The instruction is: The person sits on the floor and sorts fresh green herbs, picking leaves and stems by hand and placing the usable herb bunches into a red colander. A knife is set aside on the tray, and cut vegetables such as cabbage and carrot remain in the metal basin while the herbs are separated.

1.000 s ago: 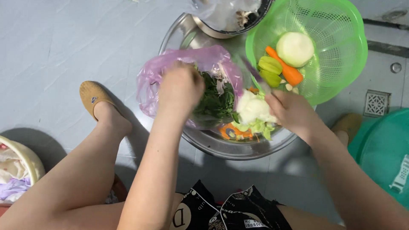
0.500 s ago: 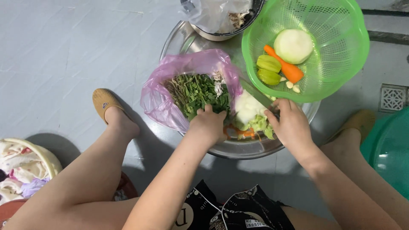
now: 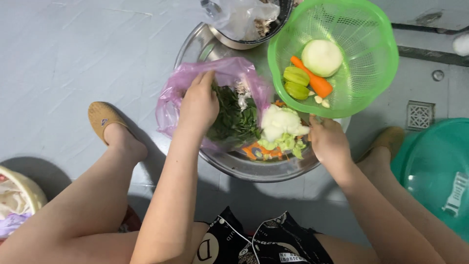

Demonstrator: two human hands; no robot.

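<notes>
Since half a second ago the left hand (image 3: 199,105) has moved up from the near rim of the metal basin (image 3: 244,168) to the mouth of the purple plastic bag (image 3: 171,100), while the right hand (image 3: 330,142) has stayed close to the same place at the right side of the basin. The left hand is now loosely curled, its fingers going into the opening of the bag and touching the dark leafy greens (image 3: 234,122) inside; if it really grips some leaves cannot be told, because the fingertips are hidden. The bag lies in the centre of the frame, over the left half of the basin, with the greens spilling from it toward the middle. The right hand is closed around the rim of the green plastic colander (image 3: 376,73), just below it, in the right centre of the frame. Beside this hand, in the basin, there is a white cauliflower piece (image 3: 281,122) on pale green leaves, and orange carrot slices (image 3: 256,151) lie under them. In the colander, upper right of the frame, rest a peeled white round vegetable (image 3: 322,57), a whole carrot (image 3: 315,80), two green starfruit pieces (image 3: 295,83) and some garlic cloves (image 3: 321,100). A dark pot with a clear bag (image 3: 244,19) stands at the top edge.
</notes>
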